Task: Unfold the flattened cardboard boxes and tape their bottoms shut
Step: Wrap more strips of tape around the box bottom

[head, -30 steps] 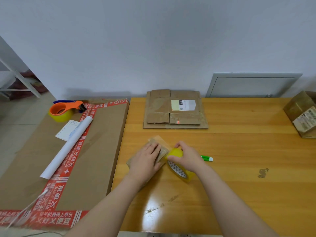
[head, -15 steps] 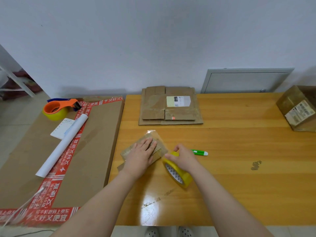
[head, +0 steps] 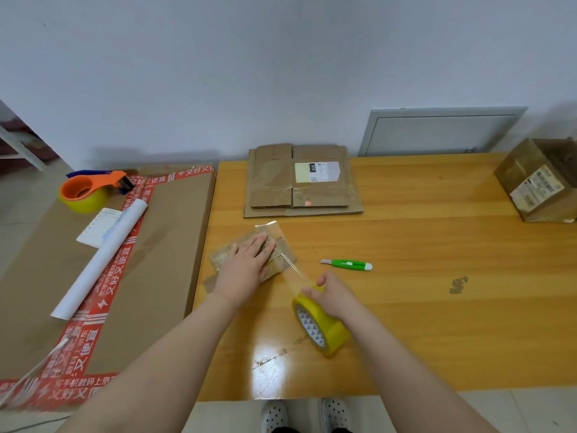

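Note:
A small cardboard box [head: 282,260] lies on the wooden table [head: 421,307], near its left edge. My left hand [head: 246,264] presses flat on top of it, fingers straight. My right hand [head: 332,296] grips a yellow roll of clear tape [head: 321,328] just to the box's near right. A clear strip of tape [head: 288,268] stretches from the roll over the box, and its free end sticks out past the far side. A stack of flattened cardboard boxes [head: 301,182] lies at the table's far edge.
A green utility knife [head: 348,264] lies right of the box. A built-up box [head: 540,179] stands at the far right. Left of the table, a large flat carton [head: 162,260] carries a tape dispenser [head: 90,190], a white paper roll [head: 100,260] and a notepad [head: 98,227].
My right hand has pulled the tape roll toward me and to the right, drawing a longer strip off over the box. My left hand stays pressed on the box.

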